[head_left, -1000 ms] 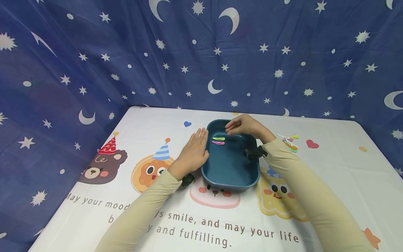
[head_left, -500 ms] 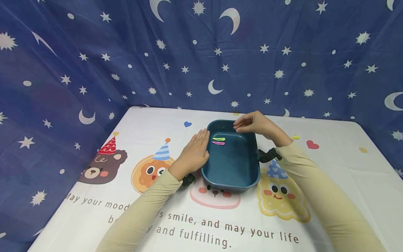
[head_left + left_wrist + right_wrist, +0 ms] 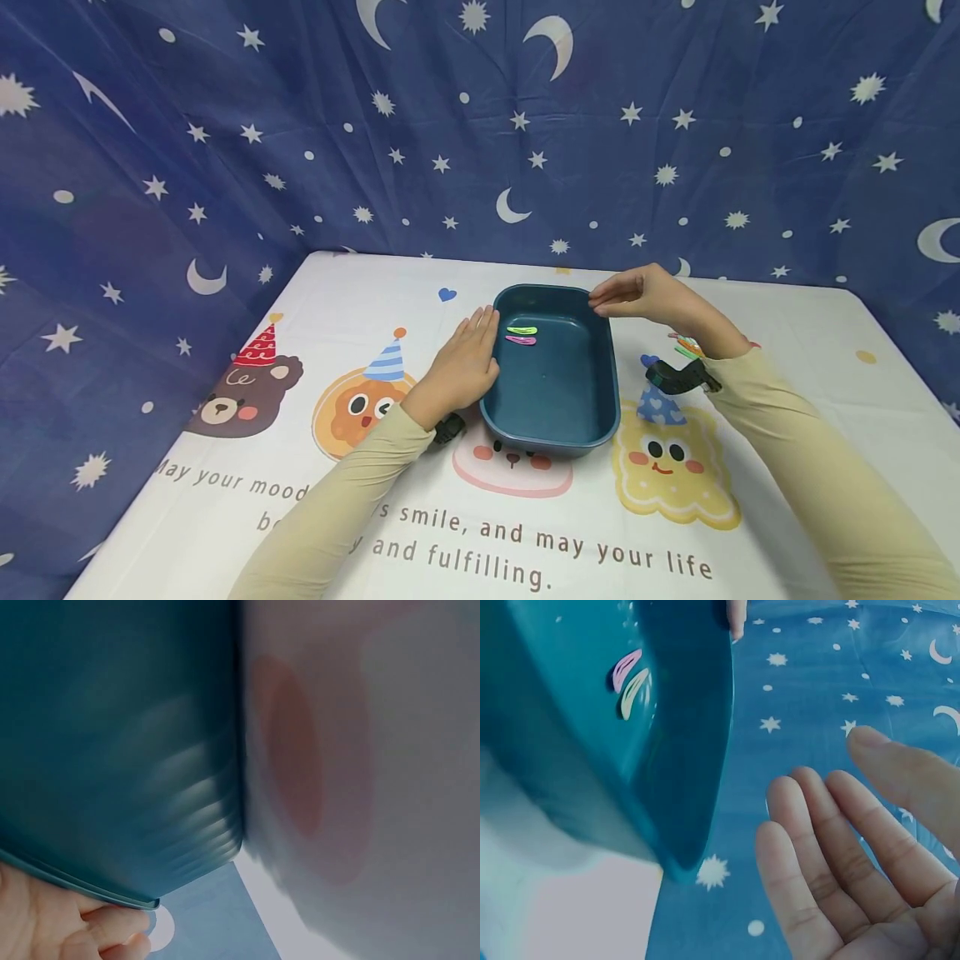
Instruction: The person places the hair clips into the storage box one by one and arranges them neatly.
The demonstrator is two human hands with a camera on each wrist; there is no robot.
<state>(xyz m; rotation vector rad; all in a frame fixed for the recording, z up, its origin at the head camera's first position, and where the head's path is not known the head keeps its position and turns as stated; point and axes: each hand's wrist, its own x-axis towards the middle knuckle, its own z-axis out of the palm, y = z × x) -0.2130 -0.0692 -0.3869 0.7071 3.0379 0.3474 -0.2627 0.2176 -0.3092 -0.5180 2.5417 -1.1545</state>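
Now right grip (image 3: 651, 293) farther right (clips (image 3: 521, 340) unmoved in tub (image 3: 551, 392))

There are two hands (image 3: 459, 360), one bin (image 3: 551, 387), two clips (image 3: 521, 341) inside.

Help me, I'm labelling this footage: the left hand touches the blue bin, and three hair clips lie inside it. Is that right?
The count is wrong: the head view shows only a pink clip and a yellow-green clip inside the blue bin. The left hand does touch it.
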